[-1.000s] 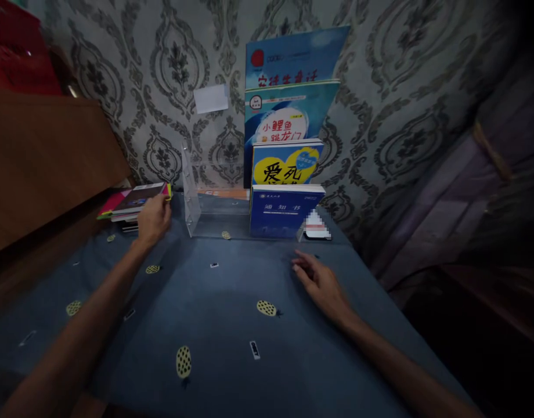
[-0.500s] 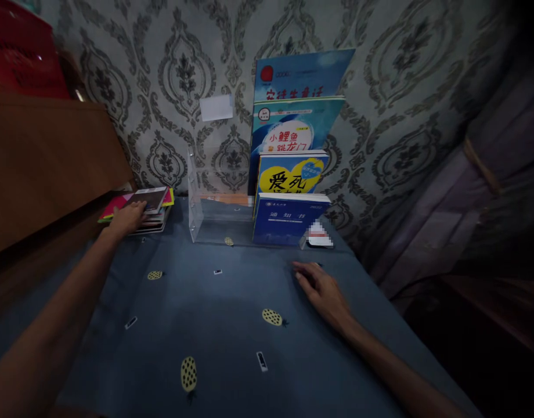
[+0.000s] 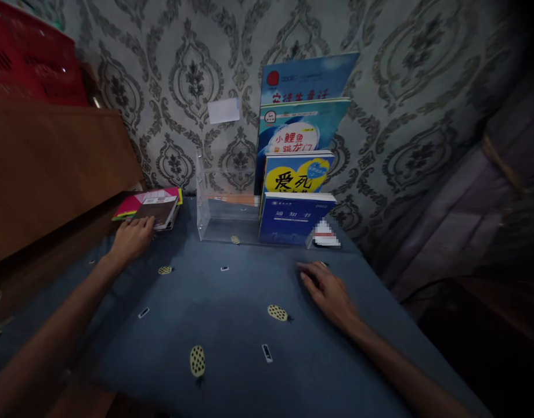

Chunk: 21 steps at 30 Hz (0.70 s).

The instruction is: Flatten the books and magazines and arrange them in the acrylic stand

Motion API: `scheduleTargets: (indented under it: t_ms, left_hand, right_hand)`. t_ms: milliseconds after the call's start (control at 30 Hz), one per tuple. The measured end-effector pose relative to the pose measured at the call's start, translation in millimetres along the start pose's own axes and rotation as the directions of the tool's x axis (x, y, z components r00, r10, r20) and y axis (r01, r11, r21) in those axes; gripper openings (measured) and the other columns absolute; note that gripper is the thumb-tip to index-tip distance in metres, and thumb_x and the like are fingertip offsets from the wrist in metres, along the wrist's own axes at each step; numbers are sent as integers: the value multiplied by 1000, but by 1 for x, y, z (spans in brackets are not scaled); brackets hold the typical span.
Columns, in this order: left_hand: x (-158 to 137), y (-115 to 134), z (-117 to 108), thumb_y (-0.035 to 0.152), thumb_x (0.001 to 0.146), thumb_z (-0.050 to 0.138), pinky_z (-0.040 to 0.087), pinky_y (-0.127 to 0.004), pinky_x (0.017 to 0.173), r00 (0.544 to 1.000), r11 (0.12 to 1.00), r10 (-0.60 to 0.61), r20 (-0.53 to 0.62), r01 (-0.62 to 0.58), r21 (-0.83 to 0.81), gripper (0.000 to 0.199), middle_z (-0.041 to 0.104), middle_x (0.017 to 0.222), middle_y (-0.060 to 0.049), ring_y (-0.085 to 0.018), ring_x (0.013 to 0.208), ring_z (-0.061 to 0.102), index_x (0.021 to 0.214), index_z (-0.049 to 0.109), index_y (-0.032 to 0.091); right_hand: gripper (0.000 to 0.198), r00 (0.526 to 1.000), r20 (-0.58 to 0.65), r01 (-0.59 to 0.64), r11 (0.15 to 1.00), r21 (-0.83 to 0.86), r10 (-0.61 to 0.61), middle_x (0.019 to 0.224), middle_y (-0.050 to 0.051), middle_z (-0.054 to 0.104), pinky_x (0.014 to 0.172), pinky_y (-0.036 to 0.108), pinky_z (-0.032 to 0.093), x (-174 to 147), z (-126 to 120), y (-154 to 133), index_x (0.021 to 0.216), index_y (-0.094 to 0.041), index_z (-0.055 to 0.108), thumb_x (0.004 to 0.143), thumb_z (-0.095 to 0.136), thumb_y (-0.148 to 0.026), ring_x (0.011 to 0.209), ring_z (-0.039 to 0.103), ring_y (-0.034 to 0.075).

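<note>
At the left back of the table, my left hand [image 3: 135,235] grips the near edge of a dark-covered book [image 3: 166,210], fingers on top and thumb hidden. This book overhangs the near side of a small pile that includes a pink book [image 3: 130,202]. My right hand [image 3: 327,290] rests on the cloth at the right, holding nothing, with thumb and forefinger apart. Just beyond it stands a clear acrylic rack [image 3: 202,200]. Its right half holds a navy book [image 3: 296,223], a blue book with yellow hearts [image 3: 271,177], a teal book [image 3: 332,119] and a taller blue book [image 3: 308,72].
A blue tablecloth [image 3: 232,313] with pineapple prints covers the table. On the left a wooden cabinet [image 3: 58,174] carries a red basket [image 3: 36,64]. A pixelated white object [image 3: 327,233] sits right of the rack. Patterned wallpaper [image 3: 192,75] and a tied curtain [image 3: 476,191] stand behind.
My left hand has drawn the dark-covered book toward me, baring more of the pink one. My right hand stays in place. The view has shifted slightly left.
</note>
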State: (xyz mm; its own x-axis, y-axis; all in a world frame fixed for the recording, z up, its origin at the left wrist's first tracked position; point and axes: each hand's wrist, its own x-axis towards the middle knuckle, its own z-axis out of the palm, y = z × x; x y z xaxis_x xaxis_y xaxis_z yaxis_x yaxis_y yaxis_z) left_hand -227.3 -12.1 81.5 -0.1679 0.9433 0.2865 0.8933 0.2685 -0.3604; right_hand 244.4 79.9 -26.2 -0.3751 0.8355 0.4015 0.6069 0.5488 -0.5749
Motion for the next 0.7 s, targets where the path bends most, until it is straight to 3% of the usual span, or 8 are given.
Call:
scheduleTargets:
  t_ms: [133,267,367,533,633,700]
  left_hand:
    - [-55,12,0,24,97,38,45,-51,102,996,995,76,-40,-78,-62,46,61,138,-22,-36,125,61,137,58,12]
    - [-87,10,-3,58,93,48,49,-45,100,961,912,218,171,-138,-385,53,69,132,-9,-33,119,66,134,62,27]
    - [-75,2,4,66,94,37,49,-38,101,953,823,223,204,-72,-564,62,67,136,-5,-28,121,64,135,61,27]
    - [-21,0,43,59,93,27,33,-44,119,986,830,67,150,28,-557,77,49,152,-19,-30,142,46,144,48,5]
    - [-3,6,69,54,92,28,29,-48,121,982,846,40,186,65,-529,74,46,155,-18,-31,148,35,145,47,5]
    - [-1,8,83,55,92,26,32,-48,119,983,857,54,175,45,-513,72,49,153,-16,-31,147,38,142,51,9]
  right_hand:
    - [36,1000,18,3,1000,-11,-3,100,11,72,83,47,57,1,-3,-4,111,-20,70,91,45,-35,89,69,28]
    - [36,999,41,3,1000,-23,-2,98,11,71,83,47,56,1,-4,-7,110,-20,71,91,45,-36,87,68,28]
    - [35,999,50,8,1000,-30,-7,97,11,70,84,47,56,1,-3,-9,111,-21,71,91,45,-35,88,67,28]
    - [34,998,59,17,1000,-23,-15,99,10,69,85,45,55,0,-2,-11,112,-20,70,93,45,-32,90,67,27]
    - [32,998,63,24,999,-49,-21,100,11,69,89,45,54,-1,-4,-15,112,-19,70,94,45,-28,95,66,27]
    - [33,997,75,25,997,-69,-20,99,11,69,89,43,53,-2,-5,-18,114,-18,70,94,45,-25,93,65,26]
